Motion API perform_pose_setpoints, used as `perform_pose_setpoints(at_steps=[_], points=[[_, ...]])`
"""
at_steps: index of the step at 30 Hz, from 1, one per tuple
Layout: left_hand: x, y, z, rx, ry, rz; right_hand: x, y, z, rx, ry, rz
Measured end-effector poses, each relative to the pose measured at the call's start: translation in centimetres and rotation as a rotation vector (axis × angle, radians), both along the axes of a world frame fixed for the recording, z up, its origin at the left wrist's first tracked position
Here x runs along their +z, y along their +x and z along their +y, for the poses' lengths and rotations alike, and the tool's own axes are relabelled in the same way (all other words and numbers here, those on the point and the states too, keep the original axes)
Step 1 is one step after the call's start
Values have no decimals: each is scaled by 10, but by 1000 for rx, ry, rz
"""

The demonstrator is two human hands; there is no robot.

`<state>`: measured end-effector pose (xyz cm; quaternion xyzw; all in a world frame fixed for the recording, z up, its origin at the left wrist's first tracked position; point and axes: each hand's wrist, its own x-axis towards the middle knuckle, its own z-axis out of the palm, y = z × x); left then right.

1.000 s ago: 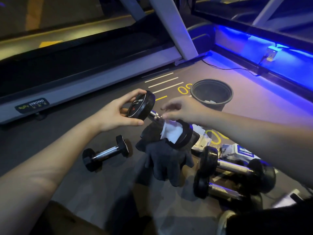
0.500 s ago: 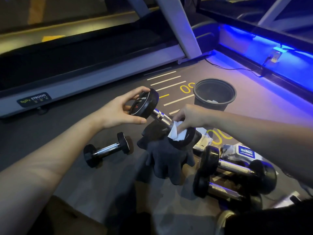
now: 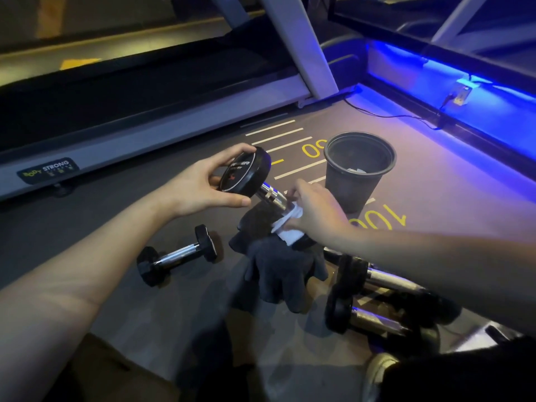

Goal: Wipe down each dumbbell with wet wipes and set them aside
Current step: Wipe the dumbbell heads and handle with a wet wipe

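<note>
The dumbbell [image 3: 255, 184] is held above the floor [image 3: 145, 329], its long axis slanting from the upper head, gripped by the curled fingers [image 3: 232, 153] of the left hand [image 3: 200, 184], down and right to the lower head. There the right hand [image 3: 316, 211], nearer that end, pinches a white wipe [image 3: 287, 227] against the bar's lower part.

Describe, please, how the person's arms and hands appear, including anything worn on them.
Both forearms are bare, with no sleeves in view. The left hand and right hand wear no gloves, and no rings, watch or wristbands can be seen. Blue lighting tints the right forearm.
</note>
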<state>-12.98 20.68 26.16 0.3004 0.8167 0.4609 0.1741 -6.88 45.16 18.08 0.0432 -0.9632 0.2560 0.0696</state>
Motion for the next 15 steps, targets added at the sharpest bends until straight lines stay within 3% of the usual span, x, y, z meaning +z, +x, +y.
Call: perform_pose_setpoints(at_steps=[2,4,11,15], points=[[1,1,1,-12,2,5,-9,3,-11,-93,85,101],[1,2,2,-21,1,5,-14,0,-12,-109,40,89],[-1,-3,-6,-15,-24,-15,16,-40,30,235,-214,-518],[1,1,-2,-25,-15,-18,17,-50,37,238,-293,-637]])
